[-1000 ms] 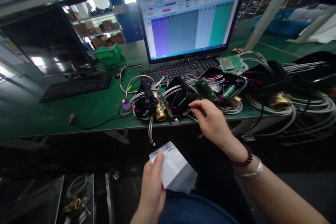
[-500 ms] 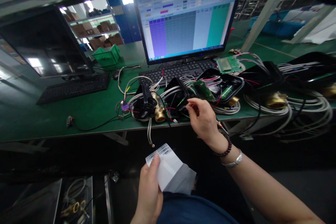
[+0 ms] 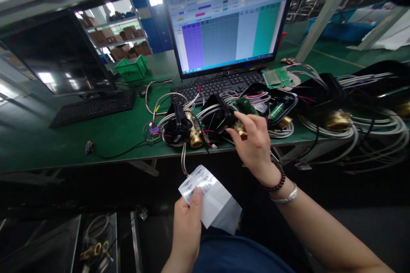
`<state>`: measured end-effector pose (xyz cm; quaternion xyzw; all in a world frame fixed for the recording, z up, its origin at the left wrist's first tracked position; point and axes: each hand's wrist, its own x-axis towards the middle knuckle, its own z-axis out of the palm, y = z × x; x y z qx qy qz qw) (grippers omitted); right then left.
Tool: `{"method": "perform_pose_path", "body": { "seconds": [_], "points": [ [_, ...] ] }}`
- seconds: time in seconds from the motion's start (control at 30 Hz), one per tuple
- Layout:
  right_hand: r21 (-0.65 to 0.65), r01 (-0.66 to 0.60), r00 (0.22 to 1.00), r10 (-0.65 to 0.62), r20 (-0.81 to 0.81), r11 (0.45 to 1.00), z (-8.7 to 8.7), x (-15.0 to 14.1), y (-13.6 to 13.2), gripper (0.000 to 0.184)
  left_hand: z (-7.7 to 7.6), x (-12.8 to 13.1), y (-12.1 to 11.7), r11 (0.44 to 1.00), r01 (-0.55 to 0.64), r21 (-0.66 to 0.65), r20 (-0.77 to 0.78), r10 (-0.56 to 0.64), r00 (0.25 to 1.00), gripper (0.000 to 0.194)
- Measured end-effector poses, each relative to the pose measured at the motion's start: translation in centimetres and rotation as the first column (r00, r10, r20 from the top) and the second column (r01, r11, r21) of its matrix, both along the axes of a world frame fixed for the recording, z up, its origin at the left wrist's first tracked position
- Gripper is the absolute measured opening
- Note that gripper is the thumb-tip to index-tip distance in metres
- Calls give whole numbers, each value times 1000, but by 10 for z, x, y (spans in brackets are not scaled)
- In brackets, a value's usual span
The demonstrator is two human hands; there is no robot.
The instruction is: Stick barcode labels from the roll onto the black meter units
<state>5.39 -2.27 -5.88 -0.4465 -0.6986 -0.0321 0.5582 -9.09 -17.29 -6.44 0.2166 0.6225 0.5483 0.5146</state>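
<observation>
One person sat or stood at a green bench (image 3: 112,130), two bare hands in my view; the left hand (image 3: 188,217) pinched a folded white sheet (image 3: 218,202), its upper end printed with small dark marks, thumb on top, below the bench's front edge and above a dark blue garment; I could not tell whether it was one sheet or several; the right hand (image 3: 254,145) had its thumb and forefinger spread apart, their tips just beside one black housing (image 3: 226,115) and one brass fitting (image 3: 239,130); whether they touched either, I could not tell; two bracelets, one beaded (image 3: 278,182) and one silver (image 3: 291,195), circled that wrist; pale cables (image 3: 205,113) looped among the housings, with one purple part (image 3: 154,130) at their left; behind stood two monitors, one lit (image 3: 224,34), one dark (image 3: 57,51), along with two keyboards (image 3: 92,107), one mouse (image 3: 144,91) and one green crate (image 3: 131,69).
</observation>
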Motion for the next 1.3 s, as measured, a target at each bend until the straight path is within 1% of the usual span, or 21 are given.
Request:
{"method": "perform_pose_path", "body": {
  "seconds": [0.03, 0.07, 0.1, 0.13, 0.17, 0.2, 0.23, 0.27, 0.3, 0.33, 0.4, 0.43, 0.47, 0.5, 0.57, 0.67, 0.83, 0.9, 0.97, 1.1, 1.3],
  "points": [
    [-95, -79, 994, 71, -82, 992, 4, 2, -8, 30, 2, 0, 0, 999, 37, 25, -58, -36, 998, 62],
    [-221, -204, 972, 171, -159, 954, 9, 5, -18, 29, 3, 0, 0, 996, 75, 48, -105, -70, 992, 59],
    [-363, -360, 928, 288, -237, 859, 12, 7, -30, 32, 5, 1, 0, 991, 117, 69, -133, -107, 985, 57],
    [-490, -508, 861, 396, -319, 709, 15, 10, -41, 37, 7, 1, 1, 983, 164, 85, -139, -151, 979, 56],
    [-573, -617, 785, 472, -402, 538, 17, 12, -52, 42, 8, 2, 2, 972, 214, 96, -122, -201, 972, 56],
    [-616, -680, 723, 504, -473, 398, 17, 14, -62, 46, 9, 3, 3, 961, 256, 105, -91, -247, 965, 56],
    [-629, -712, 685, 506, -524, 312, 16, 16, -71, 47, 9, 5, 5, 952, 283, 117, -53, -279, 959, 54],
    [-629, -721, 677, 491, -548, 292, 14, 17, -77, 45, 10, 7, 6, 947, 294, 129, -17, -294, 956, 52],
    [-622, -706, 700, 469, -539, 339, 12, 19, -82, 41, 10, 9, 7, 948, 285, 141, 13, -290, 957, 48],
    [-607, -665, 744, 450, -494, 435, 9, 20, -85, 38, 10, 11, 9, 954, 260, 148, 36, -268, 963, 45],
    [-516, -517, 856, 416, -306, 683, 3, 22, -88, 35, 10, 16, 11, 967, 207, 148, 68, -219, 973, 38],
    [-439, -437, 899, 394, -190, 785, 1, 22, -88, 33, 10, 18, 11, 970, 195, 144, 78, -208, 975, 35],
    [-359, -380, 923, 374, -88, 852, -1, 23, -89, 31, 11, 20, 12, 971, 196, 139, 84, -209, 974, 33],
    [-297, -358, 929, 370, -15, 885, -2, 22, -90, 27, 11, 22, 13, 969, 203, 138, 84, -216, 973, 33],
    [-259, -387, 914, 406, 22, 885, -3, 21, -92, 20, 12, 25, 14, 965, 218, 143, 78, -230, 970, 33],
    [-313, -445, 894, 439, -94, 839, -3, 18, -94, 11, 14, 27, 14, 963, 216, 160, 61, -228, 972, 31],
    [-462, -553, 831, 421, -364, 693, 1, 16, -95, 5, 12, 31, 14, 967, 173, 189, 59, -188, 980, 24],
    [-473, -574, 814, 406, -414, 668, 1, 16, -95, 7, 10, 32, 14, 966, 165, 200, 69, -181, 981, 26],
    [-452, -564, 819, 396, -415, 691, -1, 16, -96, 7, 7, 34, 15, 968, 159, 193, 82, -178, 981, 29],
    [-325, -553, 816, 422, -395, 767, -7, 14, -96, 13, 4, 38, 19, 974, 151, 167, 90, -168, 982, 34],
    [-237, -547, 826, 472, -308, 803, -4, 19, -90, 14, -2, 31, 21, 986, 120, 114, 151, -137, 979, 52]
  ]
}}
